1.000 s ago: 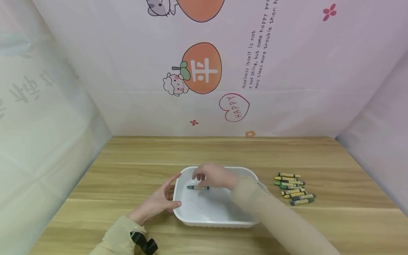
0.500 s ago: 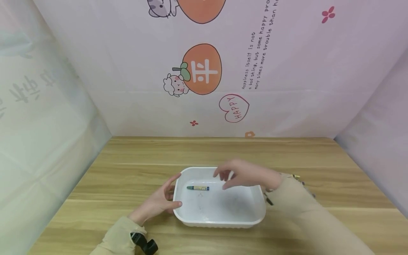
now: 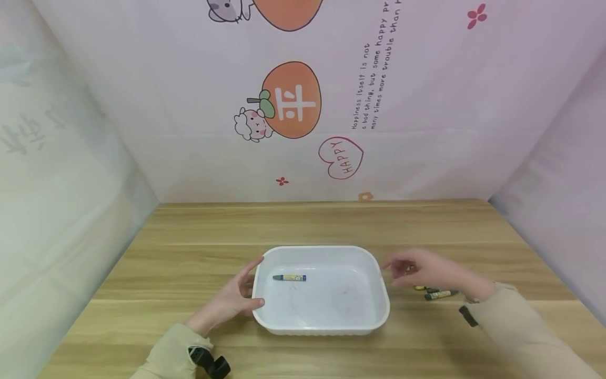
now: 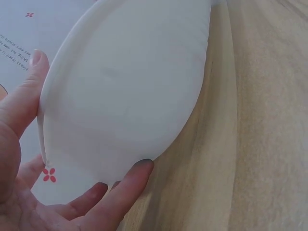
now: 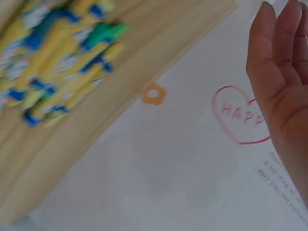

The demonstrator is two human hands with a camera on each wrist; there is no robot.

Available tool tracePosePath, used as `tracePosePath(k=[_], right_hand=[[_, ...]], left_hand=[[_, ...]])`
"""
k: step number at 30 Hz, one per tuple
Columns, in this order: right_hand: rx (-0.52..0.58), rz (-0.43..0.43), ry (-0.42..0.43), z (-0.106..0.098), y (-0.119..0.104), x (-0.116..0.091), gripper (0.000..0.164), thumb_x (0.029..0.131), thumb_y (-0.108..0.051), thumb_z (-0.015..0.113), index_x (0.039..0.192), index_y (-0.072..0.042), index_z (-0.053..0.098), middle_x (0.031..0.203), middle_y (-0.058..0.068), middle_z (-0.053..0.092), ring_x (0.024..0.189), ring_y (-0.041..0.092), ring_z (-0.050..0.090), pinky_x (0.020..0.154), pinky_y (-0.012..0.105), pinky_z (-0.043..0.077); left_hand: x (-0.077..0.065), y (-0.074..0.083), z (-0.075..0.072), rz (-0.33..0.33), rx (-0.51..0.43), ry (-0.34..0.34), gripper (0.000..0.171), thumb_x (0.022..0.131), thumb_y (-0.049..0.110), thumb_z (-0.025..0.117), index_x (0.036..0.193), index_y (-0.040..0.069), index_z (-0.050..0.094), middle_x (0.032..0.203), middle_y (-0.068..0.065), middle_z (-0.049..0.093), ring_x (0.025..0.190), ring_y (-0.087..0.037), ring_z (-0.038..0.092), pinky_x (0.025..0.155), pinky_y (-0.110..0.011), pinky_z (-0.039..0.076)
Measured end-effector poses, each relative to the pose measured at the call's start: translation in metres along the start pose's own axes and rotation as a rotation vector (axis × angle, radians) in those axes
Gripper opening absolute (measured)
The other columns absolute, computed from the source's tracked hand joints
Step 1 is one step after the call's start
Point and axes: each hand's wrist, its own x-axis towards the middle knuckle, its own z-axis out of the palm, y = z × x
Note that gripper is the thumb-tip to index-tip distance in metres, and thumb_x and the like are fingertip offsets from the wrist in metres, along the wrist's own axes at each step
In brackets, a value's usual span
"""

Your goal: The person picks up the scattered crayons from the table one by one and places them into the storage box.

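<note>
A white plastic tray [image 3: 326, 316] lies on the table with one dark green crayon [image 3: 290, 278] inside, toward its left end. My left hand [image 3: 232, 296] holds the tray's left end, thumb and index finger spread along the rim. In the left wrist view, the left hand's fingers [image 4: 130, 187] lie against the tray's pale wall [image 4: 125, 86]. Just beyond the tray's right end, my right hand [image 3: 423, 271] is in the air with its fingers loosely bent and nothing in them. Under and beside it lie several crayons [image 3: 440, 295], partly hidden by that hand.
In the right wrist view the crayon pile [image 5: 53, 57] shows blurred, yellow wrappers with blue and green ends. A wooden table [image 3: 203, 226] carries everything. White printed cloth [image 3: 412, 168] rises at its back edge and along both sides.
My right hand has left the space over the tray, moving right to the crayon pile. The crayon in the tray and my left hand have kept their places.
</note>
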Motion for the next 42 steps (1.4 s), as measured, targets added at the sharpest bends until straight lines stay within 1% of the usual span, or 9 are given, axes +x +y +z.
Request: tracePosePath(k=[6, 13, 15, 18, 22, 26, 28, 35, 42], right_hand=[[-0.004, 0.012, 0.049, -0.003, 0.035, -0.032, 0.033, 0.086, -0.013, 0.067, 0.112, 0.006, 0.061, 0.087, -0.007, 0.06, 0.081, -0.002, 0.053, 0.066, 0.021, 0.053], [-0.07, 0.049, 0.096, 0.003, 0.071, -0.061, 0.034, 0.084, -0.014, 0.069, 0.11, 0.006, 0.061, 0.095, 0.009, 0.065, 0.086, -0.004, 0.056, 0.069, 0.021, 0.055], [-0.113, 0.027, 0.128, 0.006, 0.079, -0.066, 0.032, 0.082, -0.014, 0.071, 0.107, 0.004, 0.062, 0.097, 0.013, 0.066, 0.088, -0.004, 0.057, 0.07, 0.021, 0.056], [-0.183, -0.025, 0.187, 0.01, 0.088, -0.072, 0.029, 0.078, -0.013, 0.074, 0.102, -0.001, 0.064, 0.095, 0.013, 0.067, 0.088, -0.004, 0.058, 0.068, 0.023, 0.057], [-0.27, -0.098, 0.254, 0.015, 0.096, -0.075, 0.027, 0.073, -0.016, 0.079, 0.096, -0.009, 0.066, 0.09, 0.001, 0.067, 0.084, -0.003, 0.059, 0.064, 0.022, 0.056], [-0.413, -0.231, 0.336, 0.019, 0.103, -0.075, 0.031, 0.065, -0.014, 0.083, 0.092, -0.014, 0.067, 0.085, -0.008, 0.063, 0.077, -0.001, 0.057, 0.061, 0.018, 0.05], [-0.471, -0.266, 0.365, 0.02, 0.104, -0.075, 0.033, 0.062, -0.014, 0.084, 0.09, -0.015, 0.068, 0.084, -0.01, 0.061, 0.075, -0.001, 0.055, 0.061, 0.017, 0.048], [-0.503, -0.199, 0.348, 0.023, 0.105, -0.076, 0.032, 0.064, -0.018, 0.083, 0.091, -0.014, 0.067, 0.086, -0.011, 0.061, 0.078, -0.004, 0.053, 0.059, 0.021, 0.049], [-0.482, -0.192, 0.304, 0.024, 0.106, -0.078, 0.031, 0.065, -0.014, 0.082, 0.091, -0.011, 0.065, 0.083, -0.01, 0.058, 0.075, -0.006, 0.048, 0.055, 0.019, 0.044]], left_hand=[[-0.001, -0.001, -0.002, 0.0, 0.001, 0.006, 0.092, 0.08, -0.006, 0.065, 0.152, 0.012, 0.01, 0.143, -0.036, 0.024, 0.112, -0.035, 0.053, 0.073, -0.042, 0.059], [-0.002, -0.002, -0.002, 0.001, -0.004, -0.007, 0.093, 0.08, -0.006, 0.065, 0.152, 0.011, 0.009, 0.142, -0.037, 0.024, 0.11, -0.033, 0.054, 0.073, -0.04, 0.059], [-0.002, -0.002, -0.002, 0.002, -0.006, -0.01, 0.093, 0.08, -0.006, 0.065, 0.152, 0.011, 0.009, 0.142, -0.037, 0.024, 0.109, -0.033, 0.055, 0.073, -0.04, 0.059], [-0.002, -0.002, -0.002, 0.001, -0.007, -0.009, 0.093, 0.08, -0.006, 0.065, 0.152, 0.011, 0.009, 0.143, -0.036, 0.024, 0.109, -0.032, 0.055, 0.073, -0.04, 0.059], [-0.001, -0.001, -0.002, -0.006, -0.004, 0.003, 0.092, 0.08, -0.007, 0.064, 0.152, 0.012, 0.01, 0.143, -0.036, 0.024, 0.109, -0.032, 0.054, 0.073, -0.04, 0.059], [-0.001, -0.002, -0.002, -0.008, 0.001, 0.009, 0.092, 0.08, -0.007, 0.064, 0.153, 0.012, 0.01, 0.143, -0.036, 0.024, 0.11, -0.033, 0.054, 0.073, -0.041, 0.059], [-0.001, -0.002, -0.002, -0.006, 0.007, 0.009, 0.092, 0.081, -0.006, 0.064, 0.153, 0.012, 0.01, 0.143, -0.036, 0.024, 0.11, -0.033, 0.054, 0.073, -0.041, 0.059], [-0.002, -0.001, -0.002, -0.002, 0.003, 0.001, 0.092, 0.081, -0.005, 0.064, 0.153, 0.012, 0.009, 0.144, -0.036, 0.023, 0.11, -0.032, 0.054, 0.073, -0.039, 0.06], [0.0, 0.002, 0.002, -0.004, 0.017, 0.009, 0.092, 0.081, -0.006, 0.064, 0.153, 0.011, 0.009, 0.143, -0.036, 0.024, 0.111, -0.033, 0.054, 0.072, -0.038, 0.06]])
